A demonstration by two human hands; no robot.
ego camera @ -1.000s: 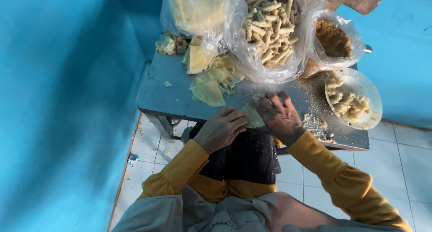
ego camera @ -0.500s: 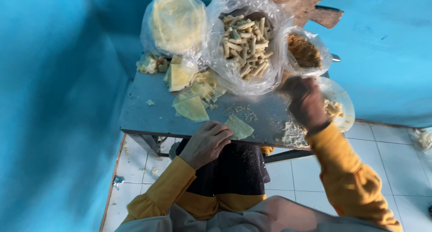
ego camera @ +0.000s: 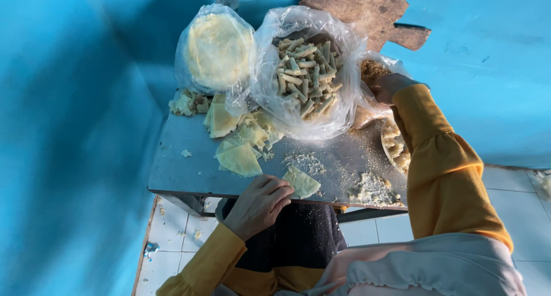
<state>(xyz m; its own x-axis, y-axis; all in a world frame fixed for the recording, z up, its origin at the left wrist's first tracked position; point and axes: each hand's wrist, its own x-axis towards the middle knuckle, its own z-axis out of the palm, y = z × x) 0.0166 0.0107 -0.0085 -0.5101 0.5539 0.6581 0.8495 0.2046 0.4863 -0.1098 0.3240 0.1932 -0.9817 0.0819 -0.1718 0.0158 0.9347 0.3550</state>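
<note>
So we're sitting at a small grey metal table (ego camera: 189, 169) in the middle of the frame, blue walls all round. Our left hand (ego camera: 259, 204) is down at the table's near edge, lower centre, fingers curled loosely with the fingertips resting on a pale yellow triangular wrapper piece (ego camera: 302, 183) that lies flat on the table just to the right of it. It's pinning the sheet down more than gripping it.

Our right hand (ego camera: 390, 86) is way up at the upper right, reaching into a small clear bag of brown crumbly filling (ego camera: 372, 72). The fingers are mostly buried in the bag, so we honestly can't tell whether they're pinched shut or open.

Other stuff on the table: a big clear plastic bag of rolled pastry sticks (ego camera: 305, 75) sits top centre, and left of it there's another bag holding a stack of round pale wrappers (ego camera: 217, 49). Below those, a loose pile of cut wrapper triangles (ego camera: 240, 141) is spread across the left half of the table. A plate of finished rolls (ego camera: 395, 146) peeks out at the right edge, half hidden behind our yellow sleeve. There's also a mound of crumbs (ego camera: 372, 188) on the near right of the tabletop, and a worn wooden board (ego camera: 367, 14) leaning at the top of the frame.
</note>
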